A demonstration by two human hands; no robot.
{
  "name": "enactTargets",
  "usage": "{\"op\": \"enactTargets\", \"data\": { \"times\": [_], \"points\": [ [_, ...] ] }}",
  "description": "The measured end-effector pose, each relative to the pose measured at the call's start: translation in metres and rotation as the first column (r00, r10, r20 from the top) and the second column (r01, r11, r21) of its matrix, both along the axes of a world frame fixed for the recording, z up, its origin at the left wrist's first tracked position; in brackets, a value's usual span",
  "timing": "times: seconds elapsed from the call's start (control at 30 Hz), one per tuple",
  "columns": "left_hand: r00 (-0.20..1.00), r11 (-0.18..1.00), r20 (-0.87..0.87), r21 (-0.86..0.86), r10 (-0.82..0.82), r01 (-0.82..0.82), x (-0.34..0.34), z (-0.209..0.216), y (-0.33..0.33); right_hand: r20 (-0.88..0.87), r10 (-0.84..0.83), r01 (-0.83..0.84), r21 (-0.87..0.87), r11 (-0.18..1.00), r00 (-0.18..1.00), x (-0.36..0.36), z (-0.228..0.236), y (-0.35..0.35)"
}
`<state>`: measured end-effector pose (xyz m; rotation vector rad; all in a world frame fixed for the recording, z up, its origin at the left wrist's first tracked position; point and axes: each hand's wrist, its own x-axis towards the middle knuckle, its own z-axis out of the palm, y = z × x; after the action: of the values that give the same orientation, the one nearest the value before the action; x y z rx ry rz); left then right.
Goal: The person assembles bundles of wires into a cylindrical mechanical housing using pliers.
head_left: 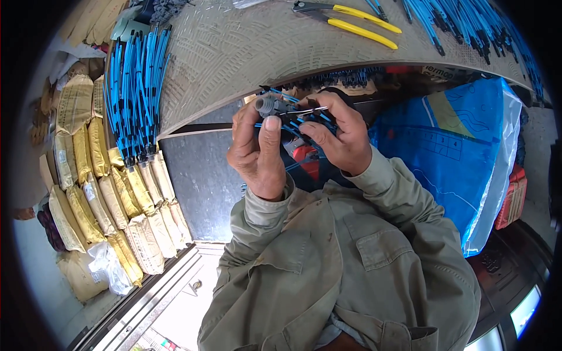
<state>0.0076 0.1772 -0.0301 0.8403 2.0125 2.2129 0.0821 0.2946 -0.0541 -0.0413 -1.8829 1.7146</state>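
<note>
My left hand [259,153] is closed on a grey ribbed plastic fitting [266,105] with an open round end, its thumb pressed against the near side. Close beside it, my right hand [344,131] is closed, with its thumb and forefinger round the far end of the same small assembly. A thin, shiny metal strip or wire [313,110] crosses between its fingers. Thin blue tubes [291,126] with black parts show between and under both hands; how they join the fitting is hidden by the fingers.
Yellow-handled pliers [364,26] lie on the patterned tabletop [234,55] ahead. Bundles of blue tubes with black ends lie at its left [136,93] and far right [462,23]. A large blue plastic bag [445,152] stands at right; stacked paper-wrapped packs [117,199] fill the left.
</note>
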Motion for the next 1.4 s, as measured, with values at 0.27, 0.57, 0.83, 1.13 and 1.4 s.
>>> {"op": "enactTargets", "data": {
  "times": [0.27,0.57,0.83,1.13,1.4],
  "points": [
    [0.999,0.997,0.012,-0.062,0.041,-0.040,0.007,0.004,-0.001,-0.055,-0.074,0.078,0.082,0.994,0.996,-0.005,-0.002,-0.004],
    [0.994,0.994,0.033,0.025,-0.104,0.103,-0.004,0.002,-0.001,-0.003,0.168,-0.168,0.029,0.985,0.986,-0.016,0.002,0.012],
    [0.987,0.988,0.085,0.096,-0.133,0.125,0.003,-0.005,-0.002,-0.017,0.160,-0.160,0.028,0.987,0.987,-0.012,0.002,0.006],
    [0.971,0.965,0.186,0.243,-0.149,0.101,0.002,-0.011,-0.004,-0.112,-0.158,0.181,0.251,0.951,0.981,-0.010,-0.005,-0.016],
    [0.970,0.969,0.210,0.236,-0.120,0.069,0.002,-0.008,-0.005,-0.046,-0.054,0.065,0.305,0.950,0.998,-0.010,0.002,-0.003]
  ]
}}
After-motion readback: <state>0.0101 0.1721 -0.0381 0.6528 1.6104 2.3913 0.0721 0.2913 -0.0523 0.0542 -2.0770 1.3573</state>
